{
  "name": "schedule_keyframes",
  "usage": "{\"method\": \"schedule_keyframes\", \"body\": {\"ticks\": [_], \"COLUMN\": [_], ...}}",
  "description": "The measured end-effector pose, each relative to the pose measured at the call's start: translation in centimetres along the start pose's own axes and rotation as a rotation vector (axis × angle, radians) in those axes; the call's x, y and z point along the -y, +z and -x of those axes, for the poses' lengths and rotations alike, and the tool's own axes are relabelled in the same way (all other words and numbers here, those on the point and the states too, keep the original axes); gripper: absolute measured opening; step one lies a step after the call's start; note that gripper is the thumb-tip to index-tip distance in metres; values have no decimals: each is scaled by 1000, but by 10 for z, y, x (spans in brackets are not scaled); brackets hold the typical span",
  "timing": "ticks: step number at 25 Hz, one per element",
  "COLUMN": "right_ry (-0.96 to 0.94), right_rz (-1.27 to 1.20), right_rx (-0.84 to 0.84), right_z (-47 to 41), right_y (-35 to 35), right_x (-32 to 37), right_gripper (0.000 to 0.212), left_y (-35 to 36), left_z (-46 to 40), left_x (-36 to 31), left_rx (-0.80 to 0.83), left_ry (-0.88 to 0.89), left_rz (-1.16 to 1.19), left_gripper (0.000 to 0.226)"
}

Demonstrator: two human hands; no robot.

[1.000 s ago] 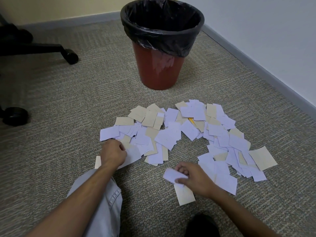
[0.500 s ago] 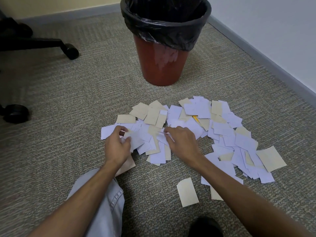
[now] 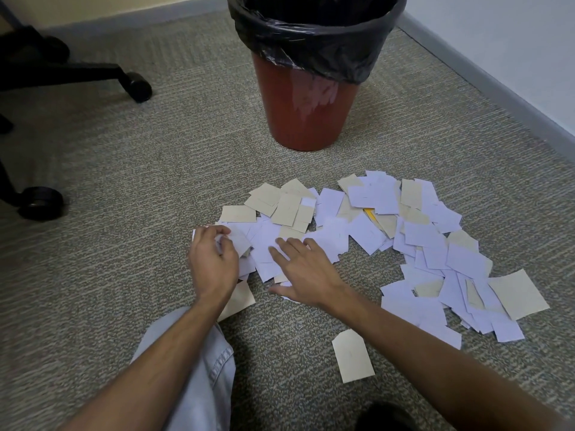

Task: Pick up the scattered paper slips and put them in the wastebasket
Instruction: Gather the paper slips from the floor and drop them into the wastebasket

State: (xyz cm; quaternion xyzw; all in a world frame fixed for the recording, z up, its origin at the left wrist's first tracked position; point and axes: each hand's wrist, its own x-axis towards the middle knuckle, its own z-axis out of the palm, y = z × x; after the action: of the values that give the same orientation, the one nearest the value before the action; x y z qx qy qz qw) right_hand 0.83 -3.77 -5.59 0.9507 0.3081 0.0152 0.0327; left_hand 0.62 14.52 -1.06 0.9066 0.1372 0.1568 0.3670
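While our left hand [image 3: 214, 262] curls around white paper slips [image 3: 267, 244], our right hand [image 3: 303, 270] lies spread flat on them; no writing is legible.

Carpeted corner of an office room, seen from above.

The floor [image 3: 155, 157] was covered in a grey-beige carpet with a fine woven, ribbed pattern running across it. A pale white wall [image 3: 513, 42] rose on the right, edged by a grey baseboard [image 3: 485, 79] that ran diagonally toward the far corner. The far wall [image 3: 109, 7] was cream-yellow, with a similar grey strip at its foot. At the left stood the black base of an office chair [image 3: 62, 70], two of its casters [image 3: 138, 87] resting on the carpet. The light was soft and even, throwing only faint shadows.
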Motion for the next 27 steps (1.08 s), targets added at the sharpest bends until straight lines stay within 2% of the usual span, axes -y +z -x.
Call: {"method": "schedule_keyframes", "body": {"ticks": [3, 9, 12, 14, 17, 20, 22, 23, 27], "right_ry": [-12, 9, 25, 15, 30, 186, 370, 432, 459], "right_rz": [-29, 117, 154, 141, 4, -340, -576, -618, -474], "right_rx": [61, 23, -32, -149, -349, -434, -372, -301, -35], "right_z": [-7, -11, -14, -14, -5, 12, 22, 26, 26], "right_y": [-5, -8, -4, -3, -18, -47, -65, -69, -64], "right_x": [1, -1, -4, -10, -25, -34, -42, -47, -49], "right_gripper": [81, 62, 42, 25, 13, 17, 24, 27, 25], "left_y": [1, 1, 1, 0, -2, -2, -2, -2, 3], "left_z": [0, 0, 0, 0, -1, -4, -4, -4, 0], "left_x": [0, 0, -1, -2, -2, 2, 3, 2, 2], "left_rx": [11, 7, 20, 18, -27, -63, -51, -32, 96], "left_ry": [-5, -14, -30, -35, -46, -145, -158, -145, -79], "left_rz": [-3, 13, 36, 67, 143, 231, 238, 229, 170], "left_gripper": [19, 18, 15, 14, 17, 18, 17, 16, 13]}}
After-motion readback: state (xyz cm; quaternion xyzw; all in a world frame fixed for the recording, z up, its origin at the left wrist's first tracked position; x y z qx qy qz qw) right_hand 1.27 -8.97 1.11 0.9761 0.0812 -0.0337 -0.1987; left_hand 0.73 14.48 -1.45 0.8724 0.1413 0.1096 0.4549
